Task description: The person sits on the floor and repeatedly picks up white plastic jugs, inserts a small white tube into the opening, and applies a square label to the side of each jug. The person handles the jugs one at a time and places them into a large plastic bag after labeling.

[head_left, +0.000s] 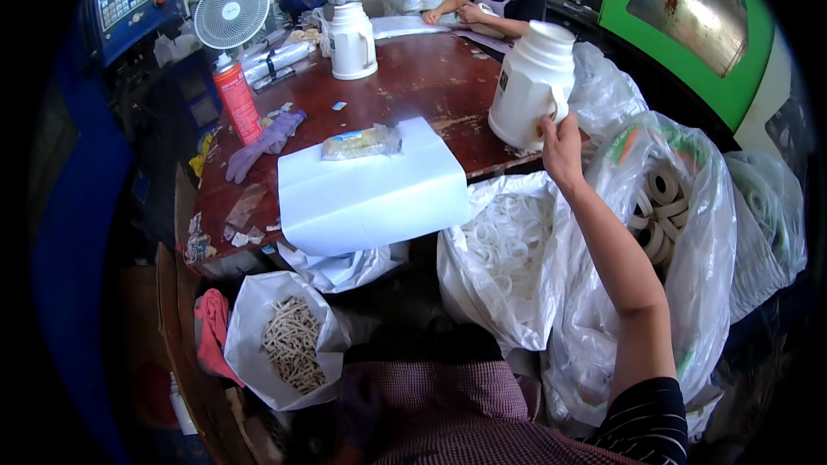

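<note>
Workshop background: a green machine (689, 60) is seen at the upper right. Below it, a worn, dark red table (413, 77) is spread across the middle, with another person (527, 9) seated at its far side. At the near right, a clear bag (594, 327) of thick rings is placed beside a white bag (495, 306) of thin, clear rings. A white sheet (370, 202) is laid over the near table edge.

Main object: a white jug (524, 90) is located at the table's right edge, above the two bags. Whether its base is touching the table cannot be told. A second jug (349, 50) is stood farther back.

Smaller items: a red spray can (237, 103), a purple glove (265, 146) beside it, and a packet (362, 144) on the sheet.

Hands: the jug's handle (562, 105) is gripped by the right hand (562, 148), arm well extended. The left hand (360, 405) is only dimly seen low down; its state cannot be told.

Handling, as judged: the handle should be wrapped firmly, low reach being poor for leverage. The jug should be held upright, its base guided clear of loose plastic, and steadied underneath by the left hand if swing is felt.
</note>
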A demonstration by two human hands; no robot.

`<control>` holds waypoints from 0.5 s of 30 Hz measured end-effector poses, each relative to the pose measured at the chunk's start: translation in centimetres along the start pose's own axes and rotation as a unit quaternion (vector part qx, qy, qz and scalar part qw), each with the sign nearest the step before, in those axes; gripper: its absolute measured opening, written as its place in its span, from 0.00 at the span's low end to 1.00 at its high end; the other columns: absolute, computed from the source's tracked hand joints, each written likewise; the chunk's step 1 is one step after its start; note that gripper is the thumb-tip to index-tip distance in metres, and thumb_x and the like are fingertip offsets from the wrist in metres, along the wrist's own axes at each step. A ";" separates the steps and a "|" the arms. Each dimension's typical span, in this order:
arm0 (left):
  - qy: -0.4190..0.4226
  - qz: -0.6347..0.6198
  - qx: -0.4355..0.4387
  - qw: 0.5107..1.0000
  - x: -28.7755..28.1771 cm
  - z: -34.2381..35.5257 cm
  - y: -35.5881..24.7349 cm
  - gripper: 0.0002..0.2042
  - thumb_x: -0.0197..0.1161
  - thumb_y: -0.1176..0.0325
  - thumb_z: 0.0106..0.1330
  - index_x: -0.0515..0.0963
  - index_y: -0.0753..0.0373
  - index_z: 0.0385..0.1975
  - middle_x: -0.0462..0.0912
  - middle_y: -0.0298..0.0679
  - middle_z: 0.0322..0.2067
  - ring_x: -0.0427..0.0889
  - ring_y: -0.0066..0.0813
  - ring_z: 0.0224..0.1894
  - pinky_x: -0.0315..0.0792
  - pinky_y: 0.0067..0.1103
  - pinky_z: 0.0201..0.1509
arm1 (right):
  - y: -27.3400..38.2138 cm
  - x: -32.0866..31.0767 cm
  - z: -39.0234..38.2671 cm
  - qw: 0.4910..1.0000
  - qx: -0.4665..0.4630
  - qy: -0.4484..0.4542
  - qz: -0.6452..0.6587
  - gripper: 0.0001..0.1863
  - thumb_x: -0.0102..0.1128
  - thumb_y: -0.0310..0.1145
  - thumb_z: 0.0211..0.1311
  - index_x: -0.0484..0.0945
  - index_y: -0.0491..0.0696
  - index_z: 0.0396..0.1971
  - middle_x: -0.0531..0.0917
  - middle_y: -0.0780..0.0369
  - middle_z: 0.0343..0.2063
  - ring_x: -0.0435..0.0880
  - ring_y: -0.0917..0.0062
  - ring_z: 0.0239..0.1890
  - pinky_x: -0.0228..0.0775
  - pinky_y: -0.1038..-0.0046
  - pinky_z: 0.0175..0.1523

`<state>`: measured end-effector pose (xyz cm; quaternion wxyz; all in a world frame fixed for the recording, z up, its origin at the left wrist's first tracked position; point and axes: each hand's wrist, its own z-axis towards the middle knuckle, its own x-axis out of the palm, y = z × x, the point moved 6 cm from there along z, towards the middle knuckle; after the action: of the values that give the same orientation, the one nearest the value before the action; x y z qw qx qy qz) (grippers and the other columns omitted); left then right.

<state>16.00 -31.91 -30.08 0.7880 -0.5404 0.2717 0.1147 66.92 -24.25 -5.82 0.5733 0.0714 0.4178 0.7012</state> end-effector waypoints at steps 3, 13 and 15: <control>-0.009 0.002 0.009 1.000 -0.3 0.3 0.1 0.08 0.57 0.76 0.61 0.75 0.68 0.39 0.78 0.53 0.38 0.78 0.53 0.43 0.73 0.36 0.51 | -4.6 3.6 2.1 0.998 0.027 0.035 -0.037 0.16 0.52 0.34 0.67 0.70 0.35 0.44 0.74 0.43 0.43 0.74 0.51 0.46 0.65 0.59 0.54; 0.021 0.033 -0.031 0.999 -0.9 1.6 -1.2 0.08 0.60 0.74 0.60 0.75 0.66 0.39 0.79 0.51 0.40 0.79 0.49 0.46 0.73 0.33 0.53 | -9.2 18.0 8.9 0.991 0.001 0.124 -0.050 0.25 0.56 0.33 0.65 0.69 0.42 0.60 0.76 0.43 0.55 0.77 0.54 0.57 0.66 0.64 0.62; 0.022 0.018 -0.053 0.998 -1.0 1.4 -1.0 0.09 0.60 0.74 0.60 0.76 0.65 0.40 0.79 0.50 0.40 0.79 0.49 0.46 0.73 0.33 0.53 | -3.6 17.5 6.2 0.992 -0.008 0.124 -0.002 0.20 0.55 0.29 0.65 0.72 0.43 0.56 0.79 0.47 0.53 0.79 0.58 0.56 0.69 0.65 0.59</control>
<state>16.07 -30.86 -28.39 0.7501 -0.5787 0.2923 0.1308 67.35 -6.09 -10.88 0.5194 -0.0215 0.4797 0.7068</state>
